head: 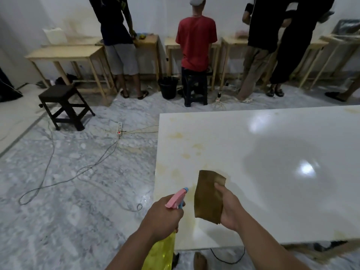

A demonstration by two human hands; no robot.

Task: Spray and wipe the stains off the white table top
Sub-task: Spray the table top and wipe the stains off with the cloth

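1. Low in the head view, the left hand [162, 216] is wrapped around the neck of a spray bottle [165, 242], fingers curled tight at its pink and blue trigger head, whose nozzle points forward toward the white bench [272, 162].
2. Below that hand the bottle's yellow, see-through body hangs down past the bench's near-left corner.
3. Just to the right of it, the right hand [229, 208] pinches a brown cloth [209, 197], thumb on the upper side and fingers underneath; the cloth is lifted, hanging over the bench's near-left part.
4. Ahead of both hands, yellowish stains [185, 145] dot the bench's left strip, from beside the cloth to the far-left corner; more faint yellow shows at the far-right corner.
5. To the right of the right hand the bench top is glossy, with bright light reflections.
6. Left of the left hand, cables [78, 172] trail across the marbled floor to a power strip [119, 129].
7. Far ahead, a dark stool [64, 106] stands on the floor, and several people stand at wooden tables [64, 53] along the wall.
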